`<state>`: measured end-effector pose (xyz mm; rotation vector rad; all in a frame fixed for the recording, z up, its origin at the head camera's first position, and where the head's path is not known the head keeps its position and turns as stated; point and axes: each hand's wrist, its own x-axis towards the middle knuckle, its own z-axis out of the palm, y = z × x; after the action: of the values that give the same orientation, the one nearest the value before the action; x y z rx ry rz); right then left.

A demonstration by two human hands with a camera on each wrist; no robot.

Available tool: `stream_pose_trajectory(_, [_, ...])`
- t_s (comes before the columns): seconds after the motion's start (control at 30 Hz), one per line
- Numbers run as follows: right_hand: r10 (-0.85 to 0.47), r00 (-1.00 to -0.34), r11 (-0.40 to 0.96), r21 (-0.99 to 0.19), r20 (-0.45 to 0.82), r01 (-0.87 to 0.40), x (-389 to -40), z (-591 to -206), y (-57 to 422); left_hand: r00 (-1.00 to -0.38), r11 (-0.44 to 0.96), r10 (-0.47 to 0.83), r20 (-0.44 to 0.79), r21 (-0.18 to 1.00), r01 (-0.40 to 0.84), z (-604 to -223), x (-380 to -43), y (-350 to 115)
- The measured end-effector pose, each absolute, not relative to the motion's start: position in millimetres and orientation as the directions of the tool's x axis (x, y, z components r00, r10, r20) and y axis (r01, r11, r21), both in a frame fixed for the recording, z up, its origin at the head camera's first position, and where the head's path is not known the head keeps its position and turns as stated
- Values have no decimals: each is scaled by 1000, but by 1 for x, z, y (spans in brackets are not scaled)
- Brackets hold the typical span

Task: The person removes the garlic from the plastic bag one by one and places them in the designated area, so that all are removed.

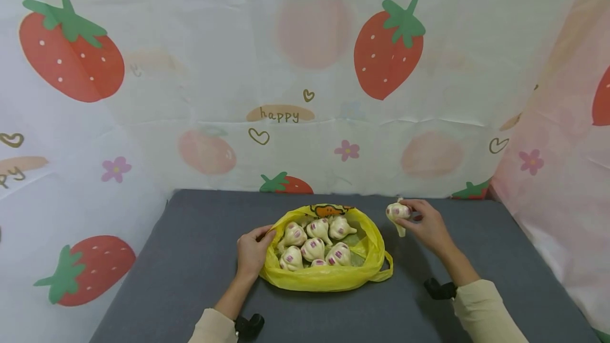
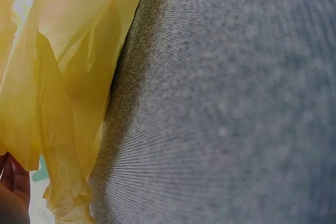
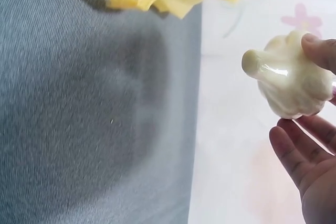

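Observation:
A yellow plastic bag [image 1: 329, 282] lies on the table with its mouth spread wide. Inside it sit several garlic bulbs [image 1: 313, 249], white with purple patches. My left hand [image 1: 252, 253] pinches the bag's left rim between thumb and fingers; in the left wrist view only a bit of that hand [image 2: 16, 190] shows beside the yellow plastic [image 2: 79, 77]. To the right of the bag, my right hand [image 1: 429, 225] holds one garlic bulb [image 1: 398, 210] above the table. The right wrist view shows that garlic bulb [image 3: 291, 77] between thumb and fingers, its stem pointing away from the palm.
The dark grey cloth-covered table [image 1: 190, 258] extends around the bag. A bag handle loop [image 1: 386, 271] droops onto the cloth on the right. Behind the table hangs a white curtain [image 1: 219, 89] printed with strawberries, and similar sheets flank both sides.

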<state>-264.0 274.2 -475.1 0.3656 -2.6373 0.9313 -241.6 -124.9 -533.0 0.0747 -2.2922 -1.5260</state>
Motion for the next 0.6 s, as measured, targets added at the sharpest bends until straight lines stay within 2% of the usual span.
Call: stream_pose_trajectory(0.6, [-109,-963,778,-582,247,-238,-286,-492,302,-916,405,-263,303,897,180,-535,-243,-124])
